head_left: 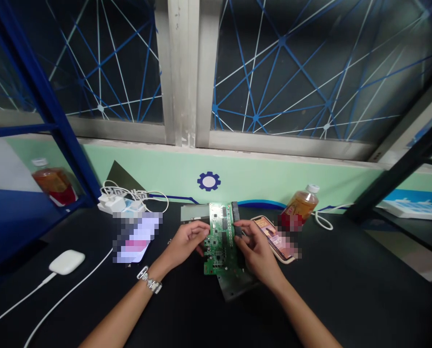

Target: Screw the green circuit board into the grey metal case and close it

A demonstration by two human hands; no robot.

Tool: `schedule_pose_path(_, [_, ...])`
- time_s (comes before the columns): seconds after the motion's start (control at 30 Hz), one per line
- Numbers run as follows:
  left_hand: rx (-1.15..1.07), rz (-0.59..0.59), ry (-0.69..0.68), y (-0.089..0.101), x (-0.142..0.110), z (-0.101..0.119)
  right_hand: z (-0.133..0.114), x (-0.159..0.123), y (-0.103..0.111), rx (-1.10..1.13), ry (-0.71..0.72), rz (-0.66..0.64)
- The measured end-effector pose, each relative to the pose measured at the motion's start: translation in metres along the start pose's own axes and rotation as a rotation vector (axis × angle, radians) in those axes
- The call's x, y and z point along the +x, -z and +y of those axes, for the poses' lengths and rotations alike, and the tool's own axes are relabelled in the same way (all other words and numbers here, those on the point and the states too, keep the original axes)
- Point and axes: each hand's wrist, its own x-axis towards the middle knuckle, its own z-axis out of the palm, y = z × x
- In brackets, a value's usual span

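Note:
A green circuit board (220,241) lies on a grey metal plate (237,286) in the middle of the black table. My left hand (187,240) grips the board's left edge with curled fingers. My right hand (254,244) is closed on the board's right edge, its fingertips at a dark connector strip (235,212) along that side. A bracelet (149,280) sits on my left wrist.
A phone (274,237) lies right of the board, with a tea bottle (300,207) behind it. Another phone (138,239) lies to the left, near a white charger with cables (116,202). A white earbud case (66,261) and a second bottle (52,182) are far left.

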Motion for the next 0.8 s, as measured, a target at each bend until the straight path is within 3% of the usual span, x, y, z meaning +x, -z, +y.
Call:
schedule_pose_path(0.33, [-0.153,-0.092,0.036,-0.006,-0.004,0.008,0.002,-0.002,-0.006,-0.055,0.015,0.029])
schedule_pose_path(0.43, [0.073,-0.024,-0.074,-0.008,-0.006,0.008,0.003,-0.003,-0.007,-0.112,0.039,0.041])
schedule_pose_path(0.6, [0.741,0.109,-0.298,-0.005,-0.011,0.013,0.004,-0.003,-0.008,-0.136,0.054,0.068])
schedule_pose_path(0.8, [1.019,0.124,-0.390,-0.003,-0.013,0.017,0.006,-0.003,-0.008,-0.144,0.048,0.075])
